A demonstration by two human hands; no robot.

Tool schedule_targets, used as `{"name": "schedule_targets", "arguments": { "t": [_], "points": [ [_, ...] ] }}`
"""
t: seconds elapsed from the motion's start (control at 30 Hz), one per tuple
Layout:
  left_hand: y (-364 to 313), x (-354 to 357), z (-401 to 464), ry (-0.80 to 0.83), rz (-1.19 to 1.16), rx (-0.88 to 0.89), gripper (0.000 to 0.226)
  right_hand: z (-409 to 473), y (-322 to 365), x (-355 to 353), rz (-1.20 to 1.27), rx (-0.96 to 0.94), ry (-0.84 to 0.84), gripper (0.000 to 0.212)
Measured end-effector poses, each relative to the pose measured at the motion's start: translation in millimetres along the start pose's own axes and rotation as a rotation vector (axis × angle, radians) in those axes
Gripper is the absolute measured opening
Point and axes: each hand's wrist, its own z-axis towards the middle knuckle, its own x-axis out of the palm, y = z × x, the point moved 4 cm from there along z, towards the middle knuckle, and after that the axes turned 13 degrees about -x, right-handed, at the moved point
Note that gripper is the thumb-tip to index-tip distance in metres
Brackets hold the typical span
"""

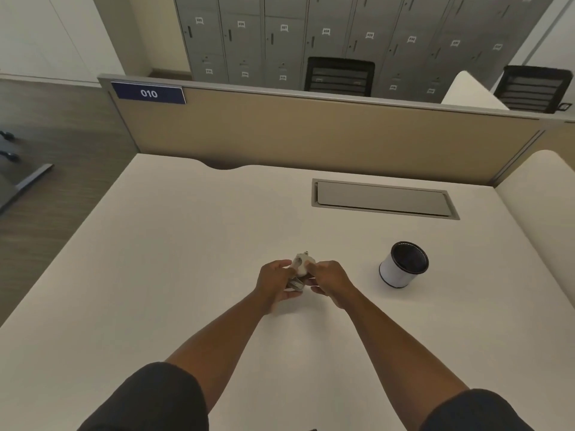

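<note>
Head view, just below the middle of the frame: a small white charger plug (301, 264), metal pin pointing away, is held just above the desk (186, 244) between both hands. The left hand (273, 281) curls round its left side and, it seems, a grey loop of cord (295, 285) hanging beneath; the right hand (329, 279) pinches the plug's right edge with bent fingers. I judge the plug light, rigid and smooth-shelled, so best gripped by its flat sides, clear of the pin. The cord looks limp and will likely spring loose unless it is held together. Right of the hands stands a white cup with a dark inside (403, 265), well apart. Further up the frame, a grey hatch (384, 199) is set in the desk.
</note>
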Motion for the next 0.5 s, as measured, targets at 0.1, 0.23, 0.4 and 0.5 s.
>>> {"name": "schedule_targets", "arguments": {
  "t": [0.1, 0.23, 0.4, 0.5],
  "points": [
    [-5.3, 1.4, -2.6, -0.005, 0.018, 0.029, 0.006, -0.3, 7.5, -8.5, -0.29, -0.145, -0.044, 0.034],
    [-15.0, 2.8, -5.0, -0.03, 0.068, 0.03, 0.007, -2.3, 15.7, -18.0, -0.492, -0.319, -0.108, 0.039],
    [-27.5, 0.1, -7.8, -0.009, 0.169, -0.009, 0.009, -4.1, 23.2, -19.6, -0.734, -0.606, 0.115, 0.027],
    [-34.9, -1.9, -10.2, 0.042, 0.178, -0.057, 0.012, -9.9, 20.9, -19.2, -0.749, -0.701, 0.224, 0.028]
  ]
}}
